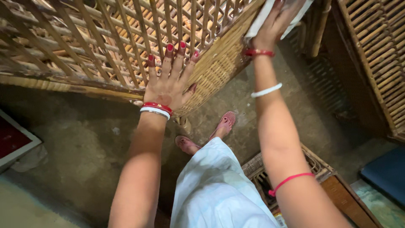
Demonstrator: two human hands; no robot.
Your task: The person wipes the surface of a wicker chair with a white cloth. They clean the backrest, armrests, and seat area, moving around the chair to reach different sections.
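Cane furniture [126, 38], a lattice-panelled piece with a woven edge band, is tipped up from the concrete floor [76, 147] and fills the upper left of the view. It is steadied by the left hand [168, 82], which is laid flat and open against the lattice, fingers spread, with nothing gripped. The right hand [276, 23] is pressed on a white cloth [261, 19] at the upper corner of the woven band; its fingers look extended over the cloth rather than closed round it, though the fingertips are cut off by the frame edge.

The piece is judged to be light for its bulk and fairly stiff in the frame, while the thin slats would likely flex or crack under hard pressure. It would best be held by the thicker frame rails or the woven band, not by single slats. The cloth is soft and limp.

One cloth is seen. Two further cane pieces are counted: one panel at the right edge [375, 55] and one low basket-like piece [320, 169] beside the right arm. Two pink sandals [225, 122] are worn on the floor below.
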